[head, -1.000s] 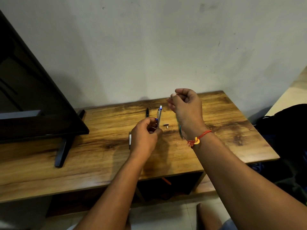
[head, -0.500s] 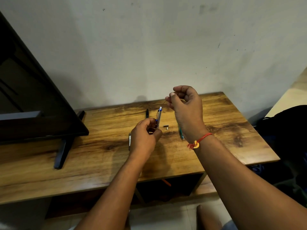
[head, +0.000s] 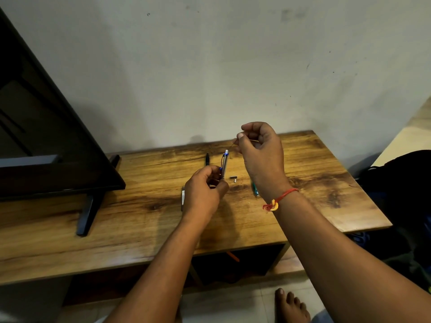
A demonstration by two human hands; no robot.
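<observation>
While the right hand [head: 261,155] pinches the thin dark rod [head: 231,146] between thumb and forefinger, its lower tip at the top of the pen barrel [head: 224,164], the main risk is judged to be bending. The rod is very slender, so an off-axis push or pull could kink it or jam it at the opening. A loose pinch could drop it among the small metal parts [head: 233,177] on the tabletop [head: 116,229].

The left hand [head: 205,190] grips the barrel's lower end, fingers curled round it. It holds the barrel near upright above the middle of the tabletop, toward the back edge.

Barrel: clear-grey body, blue trim, whitish top end.

A black pen [head: 207,159] lies nearer the back edge. A green pen [head: 255,190] lies beneath the right wrist.
</observation>
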